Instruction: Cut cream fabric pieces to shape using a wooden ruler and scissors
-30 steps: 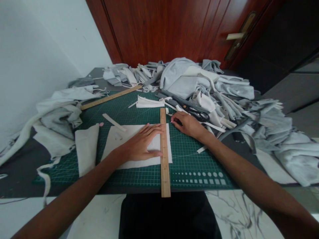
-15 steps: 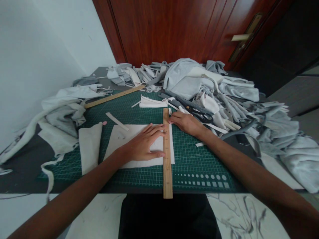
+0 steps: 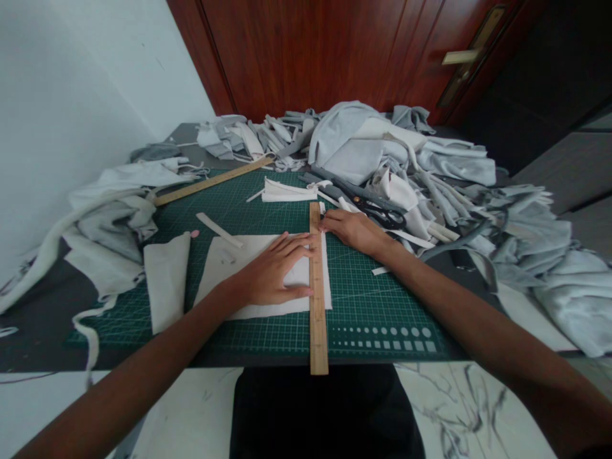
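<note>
My left hand (image 3: 270, 271) lies flat with its fingers spread on a white cloth piece (image 3: 248, 242), fingertips and thumb pressing the left edge of a wooden ruler (image 3: 319, 306). The ruler runs front to back over the cloth's right part, and its near end sticks out past the table edge. My right hand (image 3: 351, 229) is closed beside the ruler's far end, fingertips at its right edge by the cloth's top right corner. What these fingers pinch, if anything, is hidden. A small white bit (image 3: 322, 208) shows just beyond them.
Under the cloth is a green cutting mat (image 3: 373, 293). Black-handled scissors (image 3: 389, 217) lie beyond my right hand. A second wooden ruler (image 3: 215, 182) lies at the back left. Grey and white fabric scraps (image 3: 349, 140) are heaped along the back and both sides. A folded cloth (image 3: 167, 280) lies left.
The whole view has shifted slightly, so everything sits a little higher and further left. Both hands, the ruler and the cloth keep nearly the same places relative to each other.
</note>
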Tool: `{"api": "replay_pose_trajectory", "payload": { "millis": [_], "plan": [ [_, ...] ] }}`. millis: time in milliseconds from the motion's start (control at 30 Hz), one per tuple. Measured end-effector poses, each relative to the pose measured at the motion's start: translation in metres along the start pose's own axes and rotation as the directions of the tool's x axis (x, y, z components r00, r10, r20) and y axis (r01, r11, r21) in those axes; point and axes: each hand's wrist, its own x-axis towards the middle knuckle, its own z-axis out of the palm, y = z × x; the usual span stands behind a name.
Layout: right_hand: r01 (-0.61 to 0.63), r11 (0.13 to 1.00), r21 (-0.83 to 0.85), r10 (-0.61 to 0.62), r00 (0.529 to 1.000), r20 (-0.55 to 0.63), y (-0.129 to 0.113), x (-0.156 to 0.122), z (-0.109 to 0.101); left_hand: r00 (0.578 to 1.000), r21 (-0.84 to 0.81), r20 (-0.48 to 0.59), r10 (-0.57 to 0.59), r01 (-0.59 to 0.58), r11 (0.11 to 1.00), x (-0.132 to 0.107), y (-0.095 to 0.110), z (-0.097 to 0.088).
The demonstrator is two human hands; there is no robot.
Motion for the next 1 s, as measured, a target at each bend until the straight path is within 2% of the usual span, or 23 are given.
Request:
{"api": "replay_pose_trajectory", "payload": {
  "millis": [333, 1000],
  "plan": [
    [-0.012, 1.000, 0.006, 0.012, 0.999, 0.042, 0.0015, -0.0010, -0.0015, 1.000, 0.015, 0.014, 0.003, -0.004, 1.000, 0.0020, 0.0019, -0.0018],
    [-0.015, 0.999, 0.040, 0.014, 0.999, 0.031, 0.0015, -0.0021, -0.0038, 1.000, 0.017, 0.028, -0.012, 0.012, 1.000, 0.0045, 0.0054, -0.0013]
  ]
}}
